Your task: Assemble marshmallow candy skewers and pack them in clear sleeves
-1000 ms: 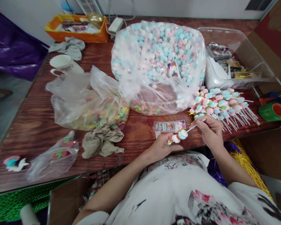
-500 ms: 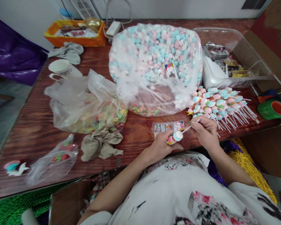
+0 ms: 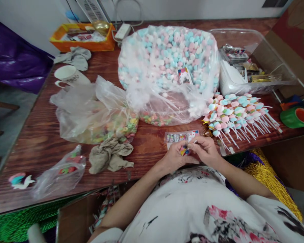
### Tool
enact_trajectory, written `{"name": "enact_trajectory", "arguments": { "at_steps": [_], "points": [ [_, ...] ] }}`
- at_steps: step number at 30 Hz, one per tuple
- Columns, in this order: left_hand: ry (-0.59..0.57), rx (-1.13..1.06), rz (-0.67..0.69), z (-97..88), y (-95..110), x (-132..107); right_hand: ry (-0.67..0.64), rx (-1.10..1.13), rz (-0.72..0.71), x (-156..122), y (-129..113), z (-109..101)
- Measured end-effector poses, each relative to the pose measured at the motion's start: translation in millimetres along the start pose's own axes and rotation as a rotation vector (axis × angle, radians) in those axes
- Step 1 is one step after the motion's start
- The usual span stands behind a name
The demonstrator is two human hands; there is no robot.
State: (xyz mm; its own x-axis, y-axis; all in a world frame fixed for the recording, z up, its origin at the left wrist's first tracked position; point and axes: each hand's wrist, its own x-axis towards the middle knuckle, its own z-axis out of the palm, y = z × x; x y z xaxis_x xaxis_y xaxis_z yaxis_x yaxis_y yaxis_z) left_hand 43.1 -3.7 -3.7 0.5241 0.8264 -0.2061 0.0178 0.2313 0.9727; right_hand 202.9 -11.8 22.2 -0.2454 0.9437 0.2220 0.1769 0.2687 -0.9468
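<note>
A: What lies nearest us, just past the front of our flowered shirt [image 3: 182,202]

B: Our left hand [image 3: 173,156] and right hand [image 3: 206,152], drawn close together at the front edge of the surface [image 3: 149,158]. The left curls around a small bright piece [image 3: 184,151], and the right seems to pinch it too, beside a pale tip; our fingers hide most of it, so we cannot tell its whole shape

A: Which step would we call this

B: We judge it to be close finger work on a single piece, with both hands narrowed on it and neither free. The next move would call for a steady left hold while the right works lightly with its fingertips, as soft sweets could squash

A: And beyond our hands

B: Just behind them lies a flat printed packet [image 3: 178,136]. To our left sits a crumpled cloth [image 3: 111,155]; to our right, a heap of candy sticks [image 3: 239,113], their white ends mostly toward us. Past those is a bag of small sweets [image 3: 116,126]

A: Farthest off

B: A big clear bag [image 3: 172,57] of pastel sweets, with a clear tray [image 3: 239,89] on its right and, at the back left, an orange box [image 3: 108,46]
</note>
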Motion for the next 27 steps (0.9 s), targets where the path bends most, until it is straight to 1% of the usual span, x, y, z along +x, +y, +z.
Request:
{"name": "enact_trajectory", "arguments": {
  "at_steps": [3,5,7,9,11,13,15,16,17,21,23,25,27],
  "points": [
    [0.071,0.072,0.064,3.0,1,6,-0.042,-0.103,-0.123,2,1,6],
    [0.114,0.096,0.110,2.1,5,9,-0.052,-0.175,-0.182,7,1,5],
    [0.104,0.036,0.120,-3.8,10,9,-0.062,-0.164,-0.176,12,2,-1],
    [0.052,-0.108,0.099,-14.5,14,6,-0.070,-0.037,-0.113,16,4,-8],
    [-0.010,-0.248,0.034,-26.8,13,1,-0.052,0.135,-0.034,17,8,-14],
    [-0.088,-0.297,-0.084,-35.6,9,-4,-0.022,0.265,0.007,16,12,-16],
    [-0.166,-0.302,-0.213,-37.9,3,-7,-0.003,0.322,0.005,15,16,-13],
    [-0.181,-0.314,-0.253,-36.8,1,-8,0.002,0.331,-0.008,15,17,-10],
    [-0.172,-0.335,-0.270,-34.5,-1,-8,0.005,0.322,-0.026,15,18,-8],
    [-0.033,-0.428,-0.228,-21.3,-3,-8,-0.023,0.191,-0.125,18,20,-1],
    [0.034,-0.451,-0.218,-15.5,-3,-8,-0.041,0.143,-0.135,19,20,0],
    [0.149,-0.450,-0.198,-11.4,-3,-8,-0.003,0.140,-0.106,16,21,1],
    [0.297,-0.396,-0.143,-9.3,-4,-9,0.088,0.180,-0.065,10,23,6]
  ]
}}
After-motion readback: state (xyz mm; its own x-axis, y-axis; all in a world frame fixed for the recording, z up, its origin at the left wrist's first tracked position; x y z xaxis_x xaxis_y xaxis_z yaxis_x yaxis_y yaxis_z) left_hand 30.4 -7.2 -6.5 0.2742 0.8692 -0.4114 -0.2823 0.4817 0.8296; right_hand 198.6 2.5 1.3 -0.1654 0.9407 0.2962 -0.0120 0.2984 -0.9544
